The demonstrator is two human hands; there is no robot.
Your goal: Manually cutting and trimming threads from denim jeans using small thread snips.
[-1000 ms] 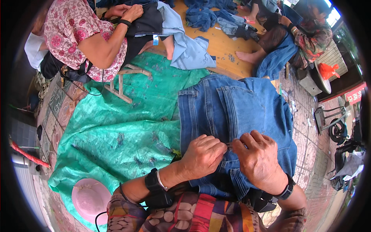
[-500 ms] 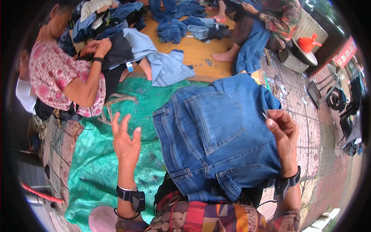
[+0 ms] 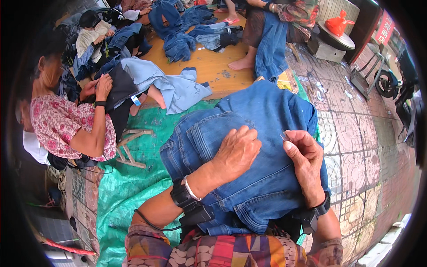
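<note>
Blue denim fills the wearer's lap in the head view, where a pair of jeans point(image 3: 262, 178) lies under and between the left hand point(image 3: 238, 149) and the right hand point(image 3: 307, 155), spreading past them, away from the body. We see the waistband point(image 3: 171, 162) at the left, the left hand being the nearer of the 2, while the cloth runs from there toward the right hand. Bunched as it is, the garment's long axis is hard for us to fix. The left hand is curled above the denim, knuckles up; whether it grips anything, we cannot tell. At the jeans' right side, the right hand pinches 1 thin, pale item point(image 3: 283, 136) between thumb and fingers, too small for us to name. Around them we find a green sheet point(image 3: 120, 209) and, ahead to the left, a seated co-worker point(image 3: 66, 120) with a light-blue garment point(image 3: 151, 82) beside a wooden surface point(image 3: 231, 75).
</note>
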